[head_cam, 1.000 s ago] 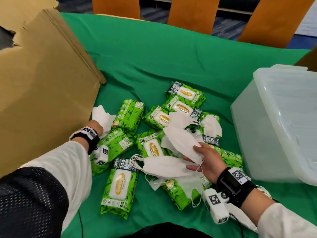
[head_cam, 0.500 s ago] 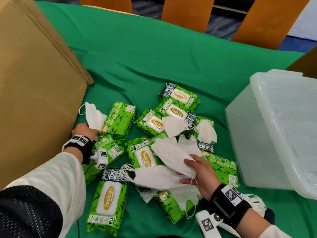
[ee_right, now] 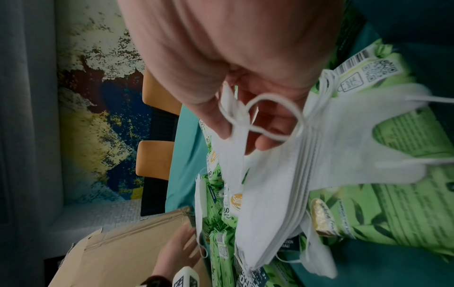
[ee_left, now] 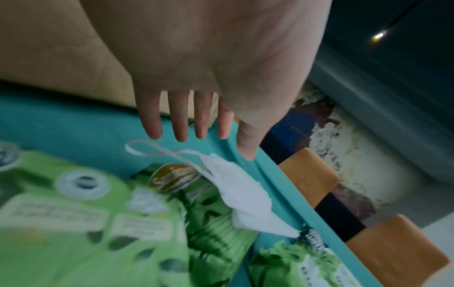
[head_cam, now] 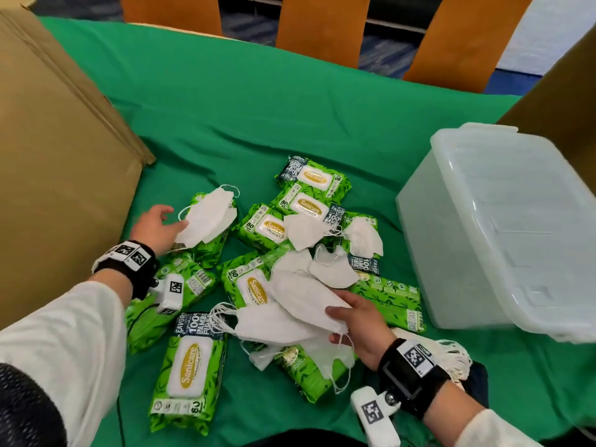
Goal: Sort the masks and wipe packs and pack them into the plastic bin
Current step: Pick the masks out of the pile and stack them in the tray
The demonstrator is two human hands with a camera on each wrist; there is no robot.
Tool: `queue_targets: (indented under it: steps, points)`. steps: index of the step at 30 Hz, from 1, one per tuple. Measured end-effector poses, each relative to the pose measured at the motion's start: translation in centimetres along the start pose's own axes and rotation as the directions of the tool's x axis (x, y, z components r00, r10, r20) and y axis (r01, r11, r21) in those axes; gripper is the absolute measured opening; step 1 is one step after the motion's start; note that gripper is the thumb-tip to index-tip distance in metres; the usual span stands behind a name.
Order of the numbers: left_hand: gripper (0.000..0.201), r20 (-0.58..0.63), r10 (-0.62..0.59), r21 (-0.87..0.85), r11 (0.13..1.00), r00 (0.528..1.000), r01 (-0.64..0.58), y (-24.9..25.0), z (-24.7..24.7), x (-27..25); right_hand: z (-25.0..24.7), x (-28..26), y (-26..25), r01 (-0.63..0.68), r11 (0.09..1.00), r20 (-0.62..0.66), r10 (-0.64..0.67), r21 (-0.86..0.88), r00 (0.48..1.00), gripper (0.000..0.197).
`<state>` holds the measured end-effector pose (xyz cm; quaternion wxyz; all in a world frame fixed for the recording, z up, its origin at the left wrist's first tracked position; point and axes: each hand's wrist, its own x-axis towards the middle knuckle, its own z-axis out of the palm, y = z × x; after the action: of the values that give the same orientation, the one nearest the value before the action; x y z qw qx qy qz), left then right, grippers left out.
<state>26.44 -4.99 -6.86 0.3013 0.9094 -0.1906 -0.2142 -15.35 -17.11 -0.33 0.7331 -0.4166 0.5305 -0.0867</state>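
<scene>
Several green Sanicare wipe packs (head_cam: 190, 369) lie heaped on the green cloth, with loose white masks (head_cam: 306, 229) scattered over them. My right hand (head_cam: 354, 321) pinches a stack of white masks (head_cam: 290, 314) between thumb and fingers, low over the heap; the right wrist view shows the stack (ee_right: 270, 184) and an ear loop across the hand (ee_right: 240, 132). My left hand (head_cam: 154, 225) is open with straight fingers (ee_left: 179, 126) beside a single mask (head_cam: 208, 217) that lies on a wipe pack (ee_left: 61, 223). The translucent plastic bin (head_cam: 435, 253) stands at the right.
A big cardboard box (head_cam: 58, 156) fills the left side, close to my left hand. Orange chair backs (head_cam: 322, 27) stand beyond the table's far edge. More white masks (head_cam: 451, 356) lie behind my right wrist. Bare green cloth (head_cam: 258, 108) stretches behind the heap.
My left hand carried a mask from beside the box rightward onto a wipe pack and let it go. The right hand kept its hold on the mask stack.
</scene>
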Motion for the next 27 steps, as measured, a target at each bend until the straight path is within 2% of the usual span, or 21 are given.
queue_targets:
  steps: [2, 3, 6, 9, 11, 13, 16, 18, 20, 23, 25, 27]
  points:
    - [0.066, 0.139, -0.062, 0.019, 0.998, 0.988, 0.06, -0.6, 1.0, -0.1, -0.3, -0.3, 0.3, 0.0, 1.0, -0.017, 0.0, 0.017, 1.0, 0.031]
    - [0.071, 0.166, -0.067, 0.059, 0.997, 0.984, 0.058, -0.6, 1.5, -0.3, -0.5, -0.4, 0.4, 0.002, 1.0, -0.028, -0.001, 0.029, 1.0, 0.029]
    - [0.073, 0.099, -0.057, 0.213, 0.976, 0.994, 0.035, -0.3, 2.2, -0.7, -1.2, -0.7, 0.5, 0.017, 0.998, -0.043, -0.015, 0.056, 0.999, 0.026]
    - [0.058, 0.002, -0.021, 0.383, 0.923, 1.0, 0.019, 0.8, 1.4, -1.0, -1.8, -0.7, 0.7, 0.028, 0.996, -0.074, -0.022, 0.083, 0.997, 0.026]
    - [0.047, -0.04, -0.016, 0.396, 0.918, 0.999, 0.031, 1.6, 0.3, -1.2, -2.1, -0.7, 0.6, 0.044, 0.994, -0.077, -0.036, 0.103, 0.996, 0.026]
    - [0.036, -0.074, -0.023, 0.309, 0.95, 0.997, 0.045, 2.4, -1.1, -1.5, -2.1, -0.8, 0.2, 0.06, 0.99, -0.056, -0.053, 0.128, 0.997, 0.027]
    - [0.024, -0.082, 0.044, -0.004, 0.999, 0.996, -0.045, 4.2, -2.9, -3.1, -2.1, -0.5, -0.3, 0.042, 0.978, 0.005, -0.045, 0.207, 0.999, 0.031]
    - [0.021, -0.119, 0.07, -0.224, 0.97, 0.99, -0.095, 5.8, -4.1, -5.6, -2.0, -0.2, -0.6, 0.02, 0.969, 0.008, -0.022, 0.245, 1.0, 0.033]
    - [0.015, -0.109, 0.069, -0.413, 0.904, 0.992, -0.109, 7.2, -4.6, -8.6, -1.9, -0.1, -1.0, 0.015, 0.963, -0.007, -0.014, 0.269, 1.0, 0.028]
    - [0.008, 0.083, 0.095, -0.692, 0.722, 0.992, -0.011, 8.6, -4.1, -13.7, -1.5, -0.4, -1.6, 0.014, 0.954, -0.002, -0.014, 0.298, 1.0, 0.022]
    - [0.018, 0.234, 0.105, -0.763, 0.636, 0.967, 0.116, 8.9, -2.6, -16.8, -1.1, -0.5, -1.7, 0.007, 0.955, 0.01, -0.01, 0.295, 1.0, 0.024]
    - [0.026, 0.322, 0.112, -0.78, 0.594, 0.94, 0.196, 8.8, -0.6, -19.4, -0.8, -0.6, -1.5, 0.007, 0.956, 0.023, -0.014, 0.292, 1.0, 0.028]
